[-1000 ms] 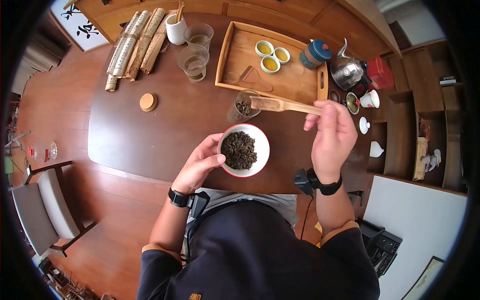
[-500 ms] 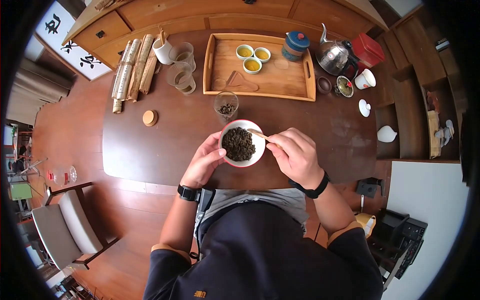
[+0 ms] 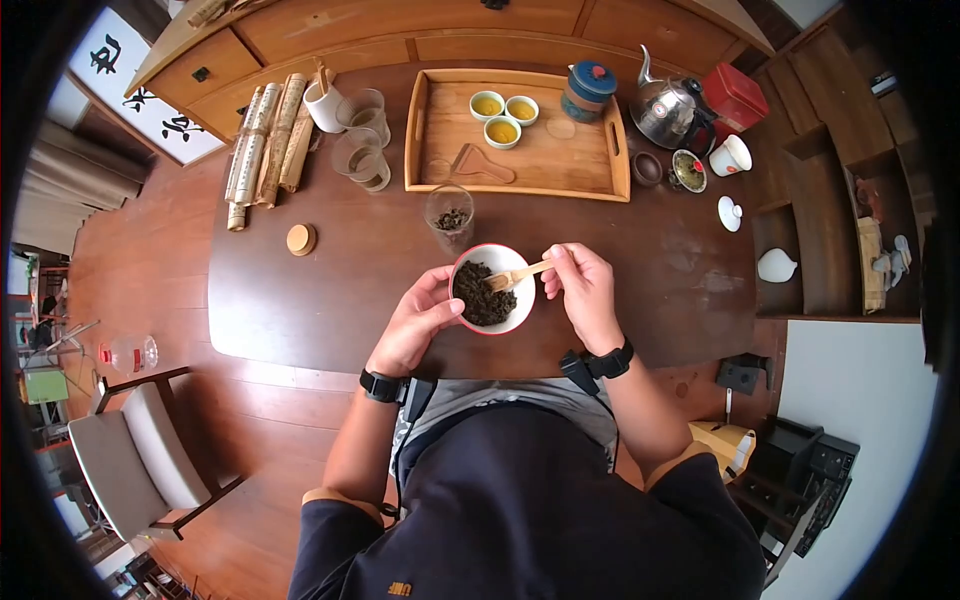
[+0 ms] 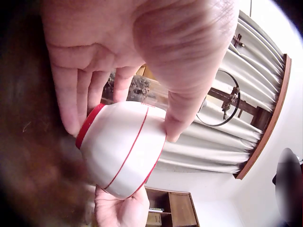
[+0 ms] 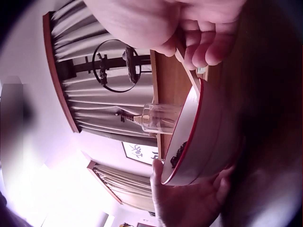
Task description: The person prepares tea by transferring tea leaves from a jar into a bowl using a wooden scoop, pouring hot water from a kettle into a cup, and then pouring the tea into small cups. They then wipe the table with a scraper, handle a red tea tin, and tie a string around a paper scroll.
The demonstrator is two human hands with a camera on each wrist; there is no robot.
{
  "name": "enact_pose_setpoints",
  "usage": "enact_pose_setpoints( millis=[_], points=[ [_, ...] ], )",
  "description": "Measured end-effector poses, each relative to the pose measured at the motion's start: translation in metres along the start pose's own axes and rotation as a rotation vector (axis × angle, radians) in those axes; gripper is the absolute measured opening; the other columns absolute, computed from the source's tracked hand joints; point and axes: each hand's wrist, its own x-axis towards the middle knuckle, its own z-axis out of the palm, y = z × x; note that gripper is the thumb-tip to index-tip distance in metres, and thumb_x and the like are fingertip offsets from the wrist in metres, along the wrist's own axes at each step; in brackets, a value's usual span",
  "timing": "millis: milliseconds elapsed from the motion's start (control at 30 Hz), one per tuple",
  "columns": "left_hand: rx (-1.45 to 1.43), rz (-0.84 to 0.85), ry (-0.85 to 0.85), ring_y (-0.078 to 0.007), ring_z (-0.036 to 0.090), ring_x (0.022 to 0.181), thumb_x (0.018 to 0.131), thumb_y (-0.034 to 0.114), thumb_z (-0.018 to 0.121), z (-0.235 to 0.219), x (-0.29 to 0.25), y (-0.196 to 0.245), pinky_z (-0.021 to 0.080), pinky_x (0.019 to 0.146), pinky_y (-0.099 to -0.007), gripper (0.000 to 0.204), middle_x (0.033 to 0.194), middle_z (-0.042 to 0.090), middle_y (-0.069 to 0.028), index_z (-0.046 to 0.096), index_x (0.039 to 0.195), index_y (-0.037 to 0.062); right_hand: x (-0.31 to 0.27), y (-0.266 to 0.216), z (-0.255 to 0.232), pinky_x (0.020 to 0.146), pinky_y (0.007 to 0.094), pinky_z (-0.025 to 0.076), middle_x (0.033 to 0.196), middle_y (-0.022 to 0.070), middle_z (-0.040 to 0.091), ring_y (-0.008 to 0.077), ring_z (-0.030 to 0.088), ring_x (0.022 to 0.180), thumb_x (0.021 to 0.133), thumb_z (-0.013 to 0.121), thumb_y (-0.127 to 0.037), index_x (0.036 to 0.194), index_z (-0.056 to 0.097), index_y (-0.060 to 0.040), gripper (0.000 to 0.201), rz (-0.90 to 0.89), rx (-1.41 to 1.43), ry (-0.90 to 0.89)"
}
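Observation:
My left hand (image 3: 413,320) holds a white bowl (image 3: 523,303) with a red rim, thumb on the near rim and fingers round the far side. Dark, curled tea leaves (image 3: 480,300) lie in the bowl. With my right hand (image 3: 588,300) I pinch the handle of a wooden tea scoop (image 3: 512,277), its forked-looking tip down among the leaves. The left wrist view shows the bowl's white outside (image 4: 118,146) with a thin red line, tilted between thumb and fingers. In the right wrist view the scoop handle (image 5: 189,72) crosses the bowl's rim.
Just beyond the bowl stands a glass (image 3: 452,232) with more leaves. Behind it, a wooden tray (image 3: 590,178) bears three filled cups (image 3: 503,131) and a blue canister (image 3: 590,92). A kettle (image 3: 668,112) is at right; glasses (image 3: 362,162), scrolls (image 3: 262,150) and a round lid (image 3: 301,239) at left.
My right hand has brought the scoop down and left from above the table into the bowl, and its tip now lies deeper in the leaves. My left hand keeps hold of the bowl.

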Motion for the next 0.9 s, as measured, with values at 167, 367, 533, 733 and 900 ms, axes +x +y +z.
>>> enact_pose_setpoints(
  millis=[167, 367, 533, 733, 900],
  points=[
    [0.044, 0.019, -0.017, -0.0197, 0.065, 0.121, 0.099, 0.013, 0.072, -0.004, 0.001, -0.004, 0.053, 0.104, -0.0385, 0.055, 0.132, 0.067, -0.0128, 0.047, 0.146, 0.0000, -0.002, 0.003, 0.009, 0.056, 0.0246, 0.049, 0.075, 0.0031, 0.066, 0.0082, 0.059, 0.061, 0.109, 0.060, -0.022, 0.100, 0.071, 0.0015, 0.027, 0.119, 0.164, -0.018],
    [-0.018, 0.022, -0.011, -0.0204, 0.065, 0.122, 0.100, 0.014, 0.070, -0.006, -0.001, -0.001, 0.054, 0.105, -0.0392, 0.055, 0.135, 0.066, -0.0133, 0.045, 0.148, 0.0002, 0.000, -0.004, 0.005, 0.055, 0.0252, 0.049, 0.075, 0.0037, 0.066, 0.0092, 0.059, 0.060, 0.109, 0.062, -0.023, 0.102, 0.071, 0.0014, 0.027, 0.134, 0.207, 0.019],
    [-0.073, 0.029, -0.029, -0.0208, 0.065, 0.123, 0.100, 0.013, 0.070, -0.011, 0.000, -0.003, 0.054, 0.105, -0.0396, 0.056, 0.135, 0.066, -0.0130, 0.045, 0.148, 0.0008, 0.001, -0.010, 0.002, 0.055, 0.0251, 0.048, 0.076, 0.0037, 0.066, 0.0094, 0.059, 0.060, 0.109, 0.062, -0.024, 0.103, 0.071, 0.0009, 0.028, 0.123, 0.252, 0.021],
    [-0.097, 0.034, -0.034, -0.0209, 0.065, 0.123, 0.100, 0.013, 0.070, -0.016, -0.001, -0.004, 0.054, 0.106, -0.0401, 0.056, 0.135, 0.066, -0.0124, 0.045, 0.149, 0.0013, 0.003, -0.011, 0.002, 0.055, 0.0254, 0.047, 0.075, 0.0031, 0.066, 0.0094, 0.058, 0.061, 0.109, 0.062, -0.026, 0.102, 0.071, 0.0002, 0.028, 0.143, 0.283, 0.000],
    [-0.118, 0.041, -0.043, -0.0210, 0.064, 0.123, 0.100, 0.013, 0.070, -0.017, -0.001, -0.004, 0.053, 0.106, -0.0405, 0.056, 0.135, 0.066, -0.0121, 0.045, 0.149, 0.0019, 0.004, -0.027, 0.004, 0.054, 0.0271, 0.044, 0.073, 0.0027, 0.061, 0.0115, 0.057, 0.060, 0.109, 0.060, -0.024, 0.102, 0.067, -0.0004, 0.026, 0.152, 0.261, 0.003]
  ],
)
